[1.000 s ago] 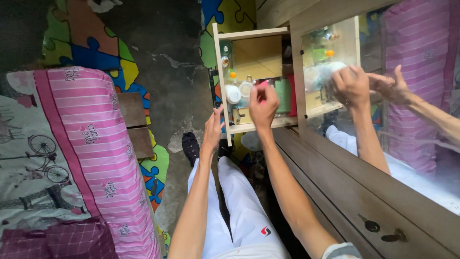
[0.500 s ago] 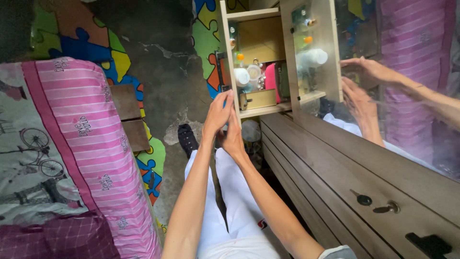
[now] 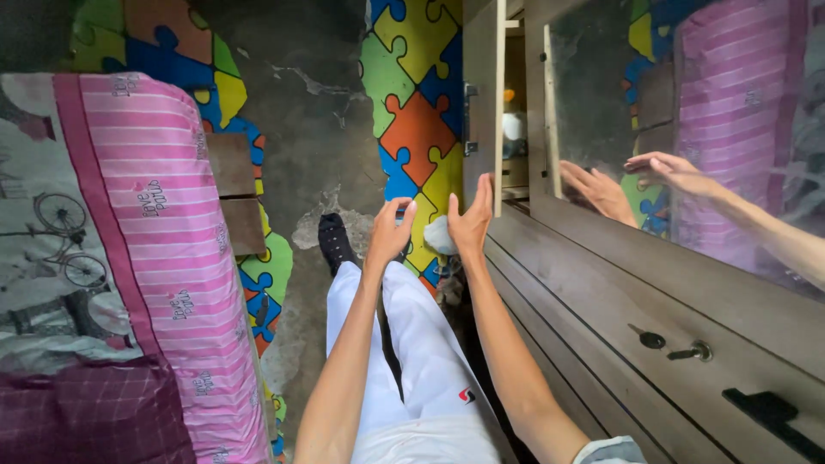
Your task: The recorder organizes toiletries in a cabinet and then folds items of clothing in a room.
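Two hands, left point(image 3: 388, 234) and right point(image 3: 470, 222), open and empty-looking, beside the pale cabinet door point(image 3: 483, 94).

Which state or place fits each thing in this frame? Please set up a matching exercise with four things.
Things:
1. right hand
2. left hand
3. pale wooden cabinet door
4. pink striped pillow

Places or states:
A. swung nearly shut
B. open palm by the door's lower edge
C. lying at the far left
D. fingers curled, holding nothing

Pairs: 1-B, 2-D, 3-A, 4-C
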